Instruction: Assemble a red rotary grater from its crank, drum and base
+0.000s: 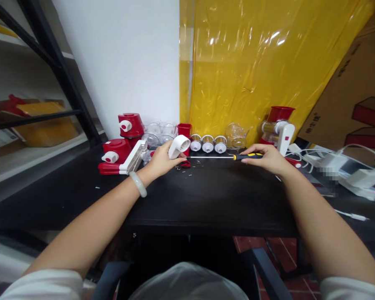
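My left hand (162,160) is closed around a white plastic part (178,146) with a round, hollow end, held above the table. In my right hand (264,156) is a screwdriver (251,156) with a yellow and black handle. Its long thin shaft lies level and points left, the tip reaching my left fingertips; whether it touches the white part I cannot tell. Several small screws (190,175) are scattered on the black table (206,200) below, near a small red piece (185,164).
Red housings (116,151) with white knobs and a long white part (134,157) stand at left. Behind are clear plastic cups (159,135), a row of metal drums (208,143) and a red-and-white assembled device (278,127). White power strips and cables (362,177) lie at right.
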`<state>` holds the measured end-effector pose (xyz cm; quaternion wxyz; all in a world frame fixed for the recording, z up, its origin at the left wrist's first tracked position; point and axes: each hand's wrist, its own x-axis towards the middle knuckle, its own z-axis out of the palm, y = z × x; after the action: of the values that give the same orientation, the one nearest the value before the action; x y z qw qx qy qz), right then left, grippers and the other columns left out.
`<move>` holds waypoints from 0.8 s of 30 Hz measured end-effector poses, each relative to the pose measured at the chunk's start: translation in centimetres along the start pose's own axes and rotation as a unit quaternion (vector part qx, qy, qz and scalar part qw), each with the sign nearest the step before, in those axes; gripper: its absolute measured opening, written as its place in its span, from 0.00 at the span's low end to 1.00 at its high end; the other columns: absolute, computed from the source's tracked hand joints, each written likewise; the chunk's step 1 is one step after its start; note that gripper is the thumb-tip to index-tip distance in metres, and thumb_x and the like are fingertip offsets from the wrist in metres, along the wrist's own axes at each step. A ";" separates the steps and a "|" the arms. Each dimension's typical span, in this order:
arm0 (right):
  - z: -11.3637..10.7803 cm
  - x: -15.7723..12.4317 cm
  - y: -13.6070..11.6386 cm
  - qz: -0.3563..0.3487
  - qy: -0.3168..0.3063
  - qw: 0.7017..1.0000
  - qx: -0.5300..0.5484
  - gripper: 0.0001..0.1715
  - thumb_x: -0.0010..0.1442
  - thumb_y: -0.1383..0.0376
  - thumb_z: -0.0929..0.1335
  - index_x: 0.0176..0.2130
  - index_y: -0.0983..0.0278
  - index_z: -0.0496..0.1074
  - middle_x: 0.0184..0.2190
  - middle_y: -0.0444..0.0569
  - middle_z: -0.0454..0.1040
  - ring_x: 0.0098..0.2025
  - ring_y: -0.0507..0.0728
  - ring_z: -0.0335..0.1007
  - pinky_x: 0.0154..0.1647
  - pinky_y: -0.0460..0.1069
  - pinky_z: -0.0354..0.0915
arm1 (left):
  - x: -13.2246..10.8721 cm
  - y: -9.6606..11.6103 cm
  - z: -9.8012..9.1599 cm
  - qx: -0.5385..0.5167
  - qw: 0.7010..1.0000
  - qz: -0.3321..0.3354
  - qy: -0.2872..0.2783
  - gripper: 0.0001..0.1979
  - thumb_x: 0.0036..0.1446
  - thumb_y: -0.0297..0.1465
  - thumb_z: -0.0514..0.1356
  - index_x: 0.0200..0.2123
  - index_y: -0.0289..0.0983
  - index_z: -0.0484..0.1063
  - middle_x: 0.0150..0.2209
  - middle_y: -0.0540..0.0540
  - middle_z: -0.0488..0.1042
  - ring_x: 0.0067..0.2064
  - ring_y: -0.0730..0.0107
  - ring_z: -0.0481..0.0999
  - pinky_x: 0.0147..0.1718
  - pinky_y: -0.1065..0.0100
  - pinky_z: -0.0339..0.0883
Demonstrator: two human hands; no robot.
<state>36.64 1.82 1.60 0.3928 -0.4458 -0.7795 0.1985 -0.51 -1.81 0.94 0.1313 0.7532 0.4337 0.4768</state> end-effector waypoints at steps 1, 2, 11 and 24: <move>0.0 0.0 0.0 0.000 -0.001 1.000 -0.001 0.25 0.43 0.47 0.77 0.36 0.60 0.81 0.38 0.51 0.81 0.41 0.63 0.78 0.45 0.57 0.70 | 0.0 0.0 0.0 0.001 1.000 -0.001 0.000 0.17 0.49 0.33 0.70 0.40 0.36 0.70 0.34 0.45 0.81 0.37 0.62 0.80 0.42 0.59 0.73; 0.0 0.0 0.0 0.000 -0.001 1.000 -0.002 0.25 0.43 0.47 0.77 0.36 0.60 0.81 0.38 0.51 0.81 0.41 0.63 0.78 0.45 0.58 0.70 | 0.0 0.0 0.0 0.001 1.000 -0.002 0.000 0.17 0.49 0.33 0.70 0.40 0.36 0.70 0.34 0.45 0.81 0.37 0.61 0.80 0.42 0.59 0.73; 0.0 0.0 0.0 -0.002 0.003 1.000 -0.015 0.25 0.43 0.47 0.77 0.36 0.59 0.81 0.37 0.51 0.81 0.40 0.63 0.78 0.44 0.57 0.70 | 0.0 -0.5 0.1 -0.004 1.000 0.006 -0.006 0.17 0.50 0.33 0.69 0.42 0.36 0.70 0.35 0.45 0.80 0.40 0.59 0.81 0.41 0.58 0.74; -1.5 -0.2 0.5 0.005 0.082 0.997 0.008 0.24 0.43 0.48 0.78 0.35 0.60 0.80 0.37 0.52 0.81 0.40 0.64 0.77 0.44 0.58 0.71 | 0.3 -0.7 -0.4 0.065 0.997 -0.031 0.036 0.23 0.47 0.40 0.71 0.42 0.36 0.70 0.36 0.44 0.78 0.38 0.58 0.79 0.39 0.56 0.74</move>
<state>38.12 1.84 2.08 0.4579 -0.4610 -0.7410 0.1694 -1.11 -1.22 0.90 0.0810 0.7287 0.4912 0.4703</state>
